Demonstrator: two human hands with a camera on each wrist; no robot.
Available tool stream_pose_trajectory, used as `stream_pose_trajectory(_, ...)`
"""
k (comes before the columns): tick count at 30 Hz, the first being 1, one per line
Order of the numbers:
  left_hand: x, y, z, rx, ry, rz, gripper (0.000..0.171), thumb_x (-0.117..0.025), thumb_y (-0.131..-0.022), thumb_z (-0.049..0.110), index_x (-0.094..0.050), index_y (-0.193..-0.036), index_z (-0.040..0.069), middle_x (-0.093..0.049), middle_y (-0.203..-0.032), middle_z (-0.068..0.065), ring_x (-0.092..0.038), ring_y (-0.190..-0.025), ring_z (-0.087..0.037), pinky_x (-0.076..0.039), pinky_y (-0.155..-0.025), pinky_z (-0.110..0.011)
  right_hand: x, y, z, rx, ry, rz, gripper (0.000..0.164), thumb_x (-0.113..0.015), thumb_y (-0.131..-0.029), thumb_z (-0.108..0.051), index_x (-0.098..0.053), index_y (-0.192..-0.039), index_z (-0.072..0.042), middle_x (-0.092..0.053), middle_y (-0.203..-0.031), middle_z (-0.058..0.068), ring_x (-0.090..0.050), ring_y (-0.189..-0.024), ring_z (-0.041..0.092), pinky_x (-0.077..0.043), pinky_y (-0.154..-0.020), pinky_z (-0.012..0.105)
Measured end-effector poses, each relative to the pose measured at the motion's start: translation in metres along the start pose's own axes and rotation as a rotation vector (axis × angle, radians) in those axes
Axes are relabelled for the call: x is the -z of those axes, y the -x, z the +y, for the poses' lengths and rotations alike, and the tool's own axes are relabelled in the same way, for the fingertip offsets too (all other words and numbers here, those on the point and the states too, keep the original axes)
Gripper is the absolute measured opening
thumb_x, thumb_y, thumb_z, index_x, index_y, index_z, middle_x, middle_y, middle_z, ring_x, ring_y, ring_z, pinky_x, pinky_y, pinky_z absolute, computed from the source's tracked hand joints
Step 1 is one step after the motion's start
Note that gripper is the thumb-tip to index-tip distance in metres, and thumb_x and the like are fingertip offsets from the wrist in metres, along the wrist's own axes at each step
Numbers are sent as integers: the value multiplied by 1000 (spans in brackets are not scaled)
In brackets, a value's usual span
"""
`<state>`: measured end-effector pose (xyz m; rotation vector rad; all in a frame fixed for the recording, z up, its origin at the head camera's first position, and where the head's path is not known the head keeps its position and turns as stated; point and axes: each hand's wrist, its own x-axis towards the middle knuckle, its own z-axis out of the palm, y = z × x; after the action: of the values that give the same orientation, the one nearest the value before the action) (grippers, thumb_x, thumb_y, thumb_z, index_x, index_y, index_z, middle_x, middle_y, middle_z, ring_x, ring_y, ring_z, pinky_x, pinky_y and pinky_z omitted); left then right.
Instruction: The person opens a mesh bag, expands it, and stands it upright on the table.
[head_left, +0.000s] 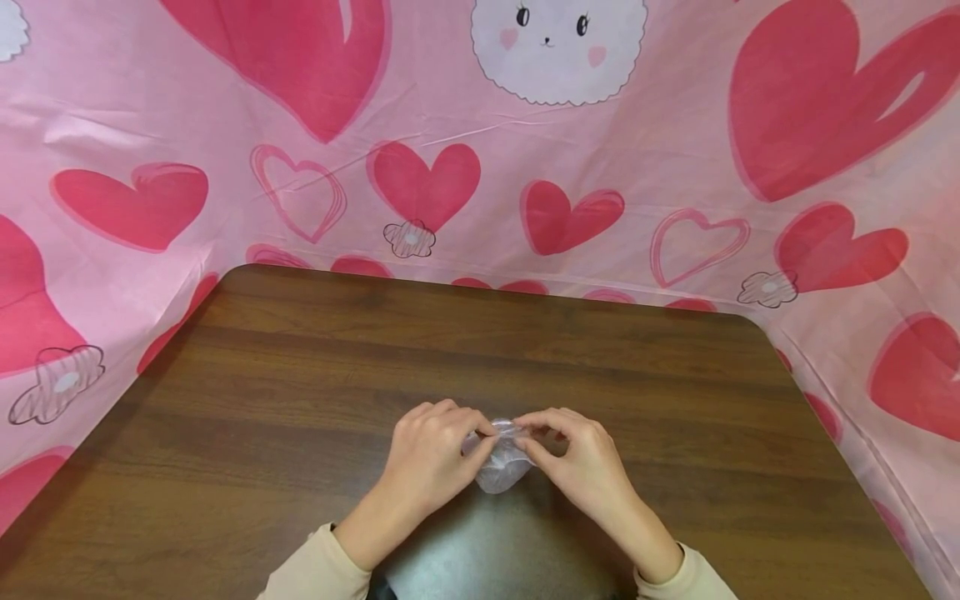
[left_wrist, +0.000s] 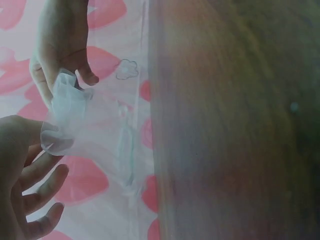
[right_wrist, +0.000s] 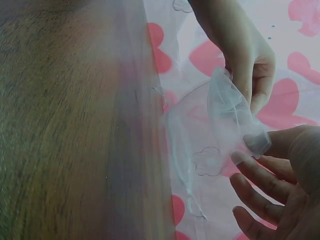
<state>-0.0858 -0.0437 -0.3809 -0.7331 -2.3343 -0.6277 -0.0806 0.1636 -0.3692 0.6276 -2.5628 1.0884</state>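
Observation:
A small, thin, see-through plastic bag (head_left: pixel 501 473) is held between my two hands near the front of the table. My left hand (head_left: pixel 431 454) pinches one side of its gathered upper edge between thumb and forefinger. On the other side, my right hand (head_left: pixel 585 458) pinches the same edge with thumb and fingertips. In the left wrist view the clear bag (left_wrist: pixel 70 107) has a crumpled, folded-over top and a sheer lower part hanging from it. The right wrist view shows the film (right_wrist: pixel 230 112) stretched between both hands, the right hand's other fingers (right_wrist: pixel 257 200) spread below the pinch.
A dark brown wood-grain table (head_left: pixel 337 358) with rounded far corners lies under my hands. Pink cloth (head_left: pixel 637 150) printed with hearts hangs along its back and sides. Light glares off the table's front part (head_left: pixel 502 542).

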Motion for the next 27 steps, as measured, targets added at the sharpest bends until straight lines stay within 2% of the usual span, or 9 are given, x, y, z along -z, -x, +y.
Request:
stream_pose_trajectory(4, 1, 0, 0, 27, 7, 15, 17, -88, -71, 20, -72, -76, 24, -69, -72, 15, -57, -61, -3, -46, -59, -26, 0, 0, 0, -6, 15, -7, 21, -84, -77, -5, -79, -93, -17, -69, -85, -14, -61, -74, 9, -52, -66, 31)
stream_pose_trajectory(10, 2, 0, 2, 45, 17, -36, 17, -86, -74, 26, -72, -83, 26, -66, -72, 19, -55, -62, -2, -45, -58, -26, 1, 1, -1, -26, -15, -28, 16, -81, -81, -7, -77, -87, -21, -71, -85, -11, -62, -78, 4, -53, -69, 34)
stream_pose_trajectory(15, 3, -1, 3, 32, 36, -55, 12, -84, -78, 30, -76, -85, 27, -66, -78, 18, -59, -70, -4, -51, -65, -32, 1, 2, -2, -7, -40, -36, 16, -82, -81, -10, -76, -89, -23, -70, -85, -15, -62, -77, 4, -53, -69, 33)
stream_pose_trajectory(19, 3, -1, 3, 34, 24, -23, 11, -85, -76, 29, -75, -79, 27, -68, -80, 17, -62, -73, -6, -54, -70, -36, 0, 1, -2, 12, -31, -6, 21, -84, -78, -7, -77, -93, -19, -68, -84, -16, -63, -75, 7, -53, -67, 33)
stream_pose_trajectory(22, 2, -1, 2, 51, 9, 15, 14, -88, -74, 28, -74, -77, 27, -68, -76, 16, -60, -68, -5, -52, -65, -33, 0, 0, -2, 3, -29, 16, 23, -85, -76, -6, -76, -93, -18, -67, -83, -17, -63, -75, 6, -54, -67, 31)
stream_pose_trajectory(27, 1, -1, 1, 94, 8, 54, 17, -90, -71, 24, -73, -75, 27, -65, -68, 15, -52, -60, -3, -42, -54, -25, 0, 1, -4, -13, -35, 7, 20, -85, -77, -12, -73, -88, -23, -65, -81, -21, -62, -73, 3, -52, -68, 31)
